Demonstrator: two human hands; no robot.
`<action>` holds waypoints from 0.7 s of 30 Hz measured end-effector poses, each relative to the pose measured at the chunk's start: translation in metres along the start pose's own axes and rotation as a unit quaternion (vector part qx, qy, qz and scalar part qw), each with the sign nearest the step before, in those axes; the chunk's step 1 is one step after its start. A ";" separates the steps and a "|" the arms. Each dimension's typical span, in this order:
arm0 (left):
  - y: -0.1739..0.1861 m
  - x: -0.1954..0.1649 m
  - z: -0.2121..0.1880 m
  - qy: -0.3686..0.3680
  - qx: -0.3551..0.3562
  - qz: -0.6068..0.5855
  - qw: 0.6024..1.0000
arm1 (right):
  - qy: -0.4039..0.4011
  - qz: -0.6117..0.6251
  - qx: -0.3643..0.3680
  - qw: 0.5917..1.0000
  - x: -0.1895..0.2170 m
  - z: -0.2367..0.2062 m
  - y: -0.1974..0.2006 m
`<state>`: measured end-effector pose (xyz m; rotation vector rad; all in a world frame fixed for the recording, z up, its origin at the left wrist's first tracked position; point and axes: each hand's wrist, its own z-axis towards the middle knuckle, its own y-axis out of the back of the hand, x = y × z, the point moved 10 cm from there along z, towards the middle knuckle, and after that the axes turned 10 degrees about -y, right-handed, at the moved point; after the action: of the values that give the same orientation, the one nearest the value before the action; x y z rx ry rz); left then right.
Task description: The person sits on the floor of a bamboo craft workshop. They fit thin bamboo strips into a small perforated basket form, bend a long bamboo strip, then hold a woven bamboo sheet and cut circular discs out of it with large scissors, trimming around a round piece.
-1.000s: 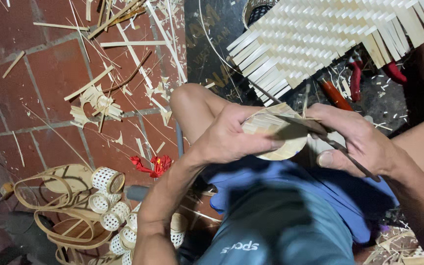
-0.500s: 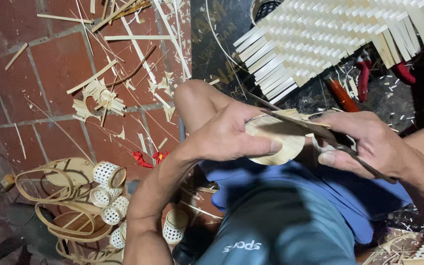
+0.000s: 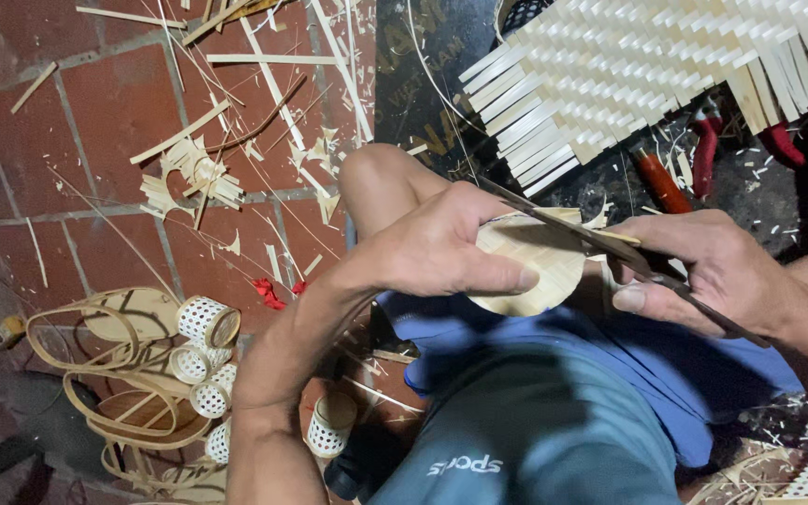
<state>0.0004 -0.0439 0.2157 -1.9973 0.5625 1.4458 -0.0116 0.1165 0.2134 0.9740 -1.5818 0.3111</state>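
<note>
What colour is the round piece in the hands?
Pale straw yellow, a woven disc; the head view shows it.

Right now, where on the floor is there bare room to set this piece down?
Barest is the red tile floor at upper left, between the loose strips and the shavings pile. Crowded: lower left with bent hoops and small woven cups; upper right under the woven mat and red-handled tools.

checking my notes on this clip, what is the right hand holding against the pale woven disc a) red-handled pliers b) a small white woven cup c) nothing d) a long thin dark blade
d: the right hand grips a long thin dark blade laid across the pale woven disc, which the left hand steadies; the red-handled pliers lie on the floor.
</note>
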 end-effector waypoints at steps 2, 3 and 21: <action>0.000 -0.002 -0.001 -0.001 0.007 0.000 1.000 | 0.020 0.011 0.000 1.000 0.002 -0.003 -0.001; 0.000 -0.003 -0.001 -0.007 0.009 0.002 1.000 | 0.013 0.005 -0.005 1.000 -0.002 -0.005 -0.001; 0.005 0.001 -0.007 -0.009 0.044 -0.019 0.999 | 0.060 -0.039 0.054 0.996 -0.026 -0.011 -0.018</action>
<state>0.0020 -0.0522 0.2154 -1.9148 0.5683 1.3907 0.0081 0.1237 0.1866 1.0775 -1.4260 0.3963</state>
